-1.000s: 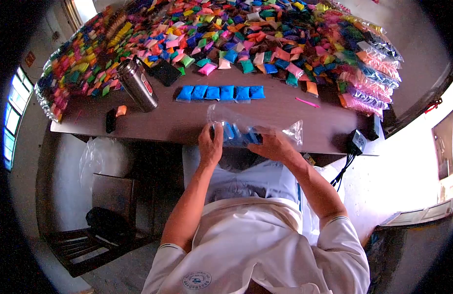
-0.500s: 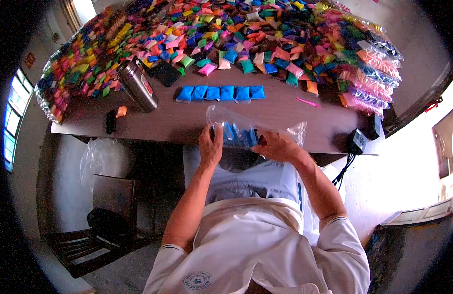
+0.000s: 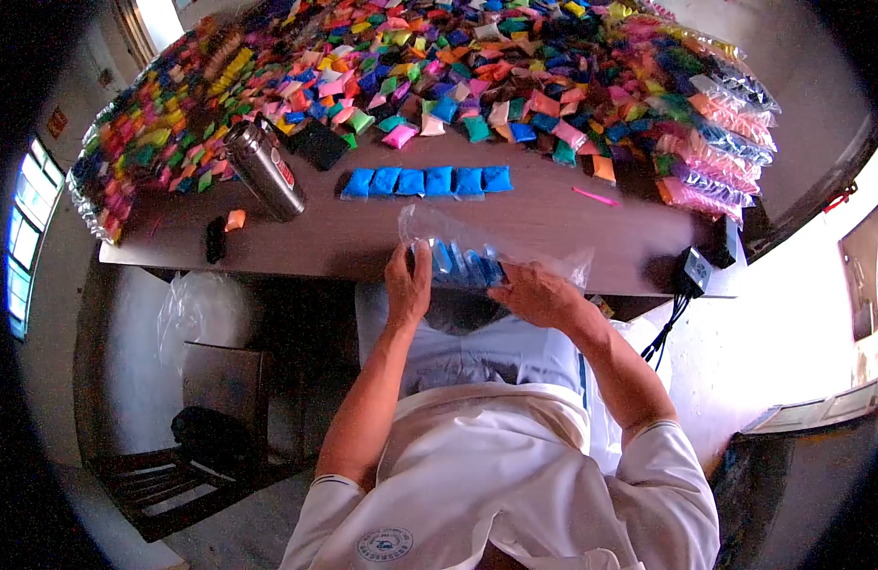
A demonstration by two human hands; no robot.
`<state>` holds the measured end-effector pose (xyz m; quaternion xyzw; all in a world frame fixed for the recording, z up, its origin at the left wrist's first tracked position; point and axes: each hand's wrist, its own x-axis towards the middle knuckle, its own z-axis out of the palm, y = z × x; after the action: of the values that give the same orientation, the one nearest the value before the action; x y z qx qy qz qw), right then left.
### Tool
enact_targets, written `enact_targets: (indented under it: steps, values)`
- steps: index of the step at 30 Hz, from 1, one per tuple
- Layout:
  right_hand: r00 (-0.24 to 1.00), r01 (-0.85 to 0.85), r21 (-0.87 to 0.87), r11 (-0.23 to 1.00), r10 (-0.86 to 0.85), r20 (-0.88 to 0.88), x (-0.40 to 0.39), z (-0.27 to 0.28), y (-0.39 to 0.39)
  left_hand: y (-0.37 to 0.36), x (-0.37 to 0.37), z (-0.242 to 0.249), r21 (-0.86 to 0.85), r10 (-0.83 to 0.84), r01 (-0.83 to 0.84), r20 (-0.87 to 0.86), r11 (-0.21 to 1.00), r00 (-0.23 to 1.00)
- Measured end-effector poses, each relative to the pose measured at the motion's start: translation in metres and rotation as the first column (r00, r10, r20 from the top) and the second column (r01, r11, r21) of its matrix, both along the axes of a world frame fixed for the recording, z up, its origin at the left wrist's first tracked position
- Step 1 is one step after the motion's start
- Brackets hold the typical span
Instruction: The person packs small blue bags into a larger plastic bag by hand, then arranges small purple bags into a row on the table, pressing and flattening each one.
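At the table's near edge I hold a clear plastic bag [image 3: 446, 223] with several blue packets [image 3: 469, 264] inside, side by side. The fingers of my left hand [image 3: 407, 283] are closed on the bag's left end. My right hand [image 3: 541, 294] grips its right side, fingertips against the last packets, while loose film sticks out beyond that hand. Farther back on the tabletop lies a straight row of blue packets [image 3: 426, 181], joined edge to edge.
A heap of colourful small packets [image 3: 439, 71] covers the back of the table [image 3: 344, 237]. Stacked packet strips [image 3: 714, 166] stand at right, above a black-cabled box [image 3: 693, 271]. A steel flask [image 3: 266, 171] leans at left near a black object [image 3: 216, 237]. A pink strip [image 3: 595, 197] lies right.
My right hand has shifted slightly along the bag, and the film at its right end sits lower and flatter. My left hand stays nearly where it was.
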<state>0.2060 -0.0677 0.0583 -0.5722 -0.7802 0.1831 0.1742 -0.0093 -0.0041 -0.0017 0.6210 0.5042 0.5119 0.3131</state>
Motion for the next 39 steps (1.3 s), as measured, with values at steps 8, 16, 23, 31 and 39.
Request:
enact_targets:
  steps: [8, 16, 23, 31, 39]
  values:
    - [0.998, 0.062, 0.100, 0.993, -0.063, 0.014, -0.012, -0.010, 0.005, -0.002, -0.001, 0.005, -0.021, -0.019, 0.019, -0.025, 1.000, 1.000]
    - [0.999, 0.021, 0.229, 0.973, -0.013, -0.035, -0.008, 0.014, -0.023, 0.002, 0.001, -0.011, 0.159, 0.090, -0.081, -0.050, 0.984, 0.995]
    - [0.867, -0.152, -0.058, 0.987, 0.105, -0.486, 0.032, 0.122, -0.033, 0.001, 0.000, 0.002, -0.002, 0.001, -0.001, -0.020, 1.000, 1.000]
    - [0.996, -0.079, 0.321, 0.944, 0.059, 0.071, 0.072, 0.020, 0.148, 0.002, -0.004, -0.004, -0.049, -0.023, 0.024, 0.013, 0.999, 1.000]
    - [0.970, -0.197, 0.419, 0.886, 0.114, 0.215, 0.064, -0.037, 0.201, -0.003, -0.008, 0.004, -0.112, -0.038, 0.033, -0.039, 0.993, 0.999]
